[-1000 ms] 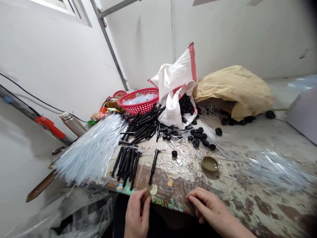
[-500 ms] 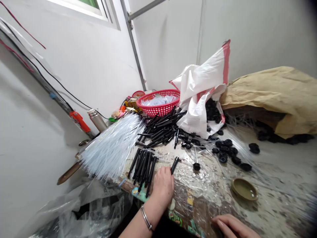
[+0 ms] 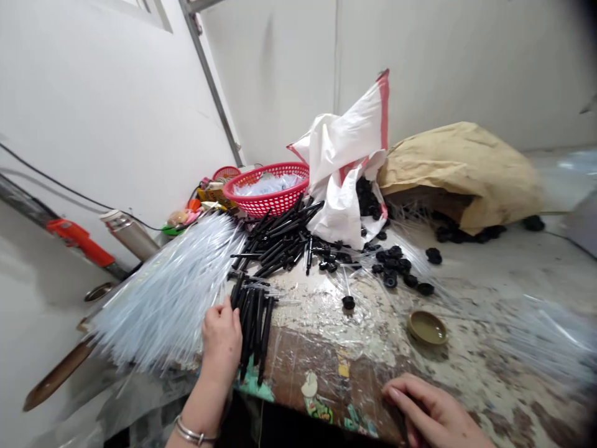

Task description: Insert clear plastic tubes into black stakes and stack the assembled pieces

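My left hand [image 3: 221, 339], with a silver bangle at its wrist, is closed at the left side of a row of black plastic tubes [image 3: 254, 330]. Its fingertips are against the leftmost tube; the palm hides part of it. The row lies on the table's front edge. To the left of this hand spreads a big heap of clear thin plastic straws [image 3: 163, 292]. Low on the right, my right hand [image 3: 433, 407] rests by the table edge with curled fingers. Something dark shows under its fingertips, but I cannot make out what it is.
Behind the row lie more black tubes [image 3: 280, 239] and a red basket [image 3: 265, 202]. A white sack [image 3: 345, 149] holds black round caps; loose caps [image 3: 392, 264] lie before it. A small bowl of liquid [image 3: 426, 328] stands right. Brown cloth [image 3: 457, 168] covers more parts.
My left hand has moved left, from the right side of the tube row to its left side. The black tube it held out there is gone from that spot. The view has turned right.
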Motion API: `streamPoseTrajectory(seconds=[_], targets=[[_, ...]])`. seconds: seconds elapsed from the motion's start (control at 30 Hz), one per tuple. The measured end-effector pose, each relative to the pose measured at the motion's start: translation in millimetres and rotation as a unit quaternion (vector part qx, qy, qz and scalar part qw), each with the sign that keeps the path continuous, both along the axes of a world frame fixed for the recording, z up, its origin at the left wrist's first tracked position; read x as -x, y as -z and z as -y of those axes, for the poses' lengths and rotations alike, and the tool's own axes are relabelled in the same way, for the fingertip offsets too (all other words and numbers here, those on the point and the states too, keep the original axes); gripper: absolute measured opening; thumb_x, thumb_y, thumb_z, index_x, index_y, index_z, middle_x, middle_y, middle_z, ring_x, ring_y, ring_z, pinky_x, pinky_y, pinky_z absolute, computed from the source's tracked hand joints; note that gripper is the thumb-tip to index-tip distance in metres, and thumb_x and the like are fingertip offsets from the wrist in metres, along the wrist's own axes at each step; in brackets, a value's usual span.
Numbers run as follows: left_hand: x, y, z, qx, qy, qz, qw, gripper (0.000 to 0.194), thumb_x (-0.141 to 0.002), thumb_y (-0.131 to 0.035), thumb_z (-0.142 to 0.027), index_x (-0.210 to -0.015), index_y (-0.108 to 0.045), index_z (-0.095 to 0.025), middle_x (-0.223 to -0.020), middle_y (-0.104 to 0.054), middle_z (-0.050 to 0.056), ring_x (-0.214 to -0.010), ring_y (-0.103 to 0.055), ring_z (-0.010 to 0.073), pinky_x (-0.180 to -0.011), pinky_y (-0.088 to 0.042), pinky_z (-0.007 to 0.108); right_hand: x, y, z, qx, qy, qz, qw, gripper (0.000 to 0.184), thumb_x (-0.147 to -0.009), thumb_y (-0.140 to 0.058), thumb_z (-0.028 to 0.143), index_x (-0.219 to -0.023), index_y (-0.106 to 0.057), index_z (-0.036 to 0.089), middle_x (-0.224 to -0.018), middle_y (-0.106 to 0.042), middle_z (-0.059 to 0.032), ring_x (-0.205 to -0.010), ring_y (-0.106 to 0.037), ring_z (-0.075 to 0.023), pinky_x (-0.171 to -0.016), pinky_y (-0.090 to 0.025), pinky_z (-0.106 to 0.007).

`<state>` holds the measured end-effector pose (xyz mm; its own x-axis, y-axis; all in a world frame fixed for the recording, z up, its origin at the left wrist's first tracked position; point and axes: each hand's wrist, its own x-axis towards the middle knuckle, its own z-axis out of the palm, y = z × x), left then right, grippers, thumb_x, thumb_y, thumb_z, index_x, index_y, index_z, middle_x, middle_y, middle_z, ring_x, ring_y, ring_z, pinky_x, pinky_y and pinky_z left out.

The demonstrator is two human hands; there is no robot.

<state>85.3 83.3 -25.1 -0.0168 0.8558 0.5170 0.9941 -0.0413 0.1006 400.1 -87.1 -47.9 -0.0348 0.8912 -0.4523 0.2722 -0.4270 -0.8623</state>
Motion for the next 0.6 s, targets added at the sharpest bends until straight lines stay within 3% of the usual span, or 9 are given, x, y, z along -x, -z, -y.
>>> streamPoseTrajectory(seconds=[0.07,0.1,0.2,0.23,0.3,0.47,0.6], targets=[[-10.0,-5.3,-0.4,-0.012,-0.022,-0.011,1.000,0.042,-0.087,-0.041,-0.031,-0.119,-0.053,-0.006,-0.098,-0.053,0.018,-0.087,-0.053,0.0302,-0.074,-0.046,0.048,1.3,2.7,-1.1,0.005,0.010,-0.006,1.000,0.048,-0.077,-0.042,0.065,-0.082,-0.056,0.019,-0.048,-0.048,0.0055,-0.037,-0.047,-0.0069,-0.038,-0.038,-0.015],[-19.8,-7.9,0.5,-0.034,-0.003,0.001,0.999,0.043,-0.087,-0.041,-0.032,-0.120,-0.052,-0.007,-0.103,-0.052,0.019,-0.091,-0.053,0.0312,-0.076,-0.045,0.049,1.8,4.1,-1.4,0.006,0.014,-0.007,1.000,0.048,-0.078,-0.042,0.064,-0.082,-0.056,0.018,-0.047,-0.047,0.0059,-0.036,-0.047,-0.0065,-0.038,-0.037,-0.015],[-65.7,-11.8,6.8,-0.076,0.165,0.081,0.980,0.036,-0.089,-0.039,-0.032,-0.114,-0.053,-0.010,-0.102,-0.054,0.016,-0.096,-0.052,0.0282,-0.082,-0.045,0.045,3.5,7.3,-1.9,-0.005,0.033,-0.006,0.999,0.046,-0.079,-0.042,0.061,-0.083,-0.055,0.018,-0.050,-0.048,0.0059,-0.035,-0.046,-0.0054,-0.036,-0.035,-0.014],[-85.0,-11.2,9.8,-0.054,0.233,0.102,0.966,0.033,-0.089,-0.038,-0.032,-0.111,-0.053,-0.012,-0.100,-0.056,0.014,-0.096,-0.052,0.0263,-0.084,-0.045,0.043,4.0,8.0,-2.0,-0.013,0.040,-0.006,0.999,0.046,-0.080,-0.042,0.061,-0.082,-0.055,0.017,-0.051,-0.048,0.0058,-0.035,-0.046,-0.0052,-0.035,-0.035,-0.014],[-125.1,-8.3,16.0,0.034,0.300,0.120,0.946,0.031,-0.089,-0.040,-0.035,-0.108,-0.053,-0.014,-0.096,-0.059,0.012,-0.091,-0.054,0.0237,-0.081,-0.047,0.039,4.9,9.4,-2.0,-0.030,0.048,-0.003,0.998,0.045,-0.080,-0.042,0.060,-0.080,-0.055,0.017,-0.052,-0.047,0.0056,-0.036,-0.045,-0.0052,-0.035,-0.034,-0.014],[-198.5,1.3,19.3,0.148,0.266,0.130,0.943,0.041,-0.083,-0.048,-0.046,-0.101,-0.055,-0.010,-0.095,-0.060,0.015,-0.092,-0.054,0.0295,-0.082,-0.044,0.046,5.1,10.5,-1.5,-0.065,0.052,0.021,0.996,0.038,-0.084,-0.042,0.052,-0.079,-0.058,0.018,-0.052,-0.048,0.0044,-0.039,-0.046,-0.0059,-0.040,-0.036,-0.015],[-210.0,8.7,10.5,0.172,0.259,0.149,0.939,0.022,-0.083,-0.049,-0.033,-0.084,-0.059,-0.013,-0.081,-0.061,0.012,-0.084,-0.056,0.0283,-0.078,-0.044,0.045,4.0,6.9,-1.3,-0.091,0.057,0.045,0.993,0.035,-0.084,-0.045,0.049,-0.077,-0.061,0.018,-0.059,-0.052,0.0016,-0.048,-0.050,-0.0075,-0.046,-0.039,-0.015]])
